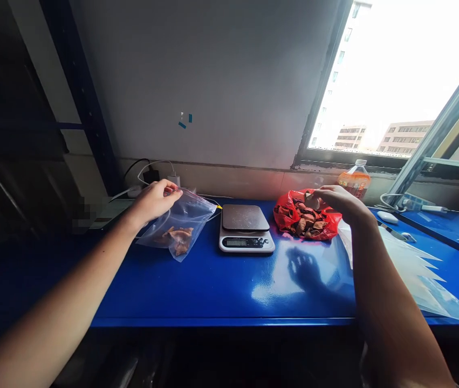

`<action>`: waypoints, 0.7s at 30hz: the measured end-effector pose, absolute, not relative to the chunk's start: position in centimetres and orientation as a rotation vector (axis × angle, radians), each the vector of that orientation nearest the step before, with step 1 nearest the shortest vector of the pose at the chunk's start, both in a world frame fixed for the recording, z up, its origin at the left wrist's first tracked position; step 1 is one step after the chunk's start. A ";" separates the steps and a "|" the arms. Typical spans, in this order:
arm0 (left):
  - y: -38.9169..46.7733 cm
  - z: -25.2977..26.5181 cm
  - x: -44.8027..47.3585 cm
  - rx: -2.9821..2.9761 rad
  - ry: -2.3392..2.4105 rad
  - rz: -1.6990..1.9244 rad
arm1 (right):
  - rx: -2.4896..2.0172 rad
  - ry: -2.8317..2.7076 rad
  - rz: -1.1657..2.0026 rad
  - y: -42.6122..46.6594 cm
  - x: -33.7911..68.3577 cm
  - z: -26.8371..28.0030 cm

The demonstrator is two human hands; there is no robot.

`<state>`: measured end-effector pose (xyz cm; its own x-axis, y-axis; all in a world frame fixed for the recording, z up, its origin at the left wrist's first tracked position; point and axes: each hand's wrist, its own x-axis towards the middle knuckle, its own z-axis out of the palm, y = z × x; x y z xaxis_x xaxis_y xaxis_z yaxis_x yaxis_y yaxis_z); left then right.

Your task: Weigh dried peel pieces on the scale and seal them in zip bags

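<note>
My left hand [157, 200] pinches the upper edge of a clear zip bag [199, 211]. Several dried brown pieces [180, 236] lie at the bottom of this bag. A kitchen scale [245, 218] with a bare metal plate stands between my hands; its display is lit, but the digits are hard to read. To its right, an opened red plastic bag [332, 227] is full of dried brown pieces [309, 221]. Over that bag my right hand [344, 200] is closed, with a pale dried piece [312, 201] at its fingertips.
Flat clear bags [409, 264] are piled at the right of the blue table [213, 296]. A bottle of orange liquid [354, 179] stands behind the red bag. Chargers [175, 179] and cables are by the wall, and a white mouse-like object [387, 217] lies at the right.
</note>
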<state>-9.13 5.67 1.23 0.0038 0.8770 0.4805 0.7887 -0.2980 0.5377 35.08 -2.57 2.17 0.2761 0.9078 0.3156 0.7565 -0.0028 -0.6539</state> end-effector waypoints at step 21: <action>4.0 -2.4 -4.2 2.548 1.752 0.599 | -1.226 -2.145 -0.086 0.2 21.5 -3.5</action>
<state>-4.18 4.00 -2.37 0.3088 0.8984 0.3123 0.9014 -0.3812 0.2053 21.54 0.15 -3.47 -0.3451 0.7463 0.5692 0.7893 0.5589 -0.2542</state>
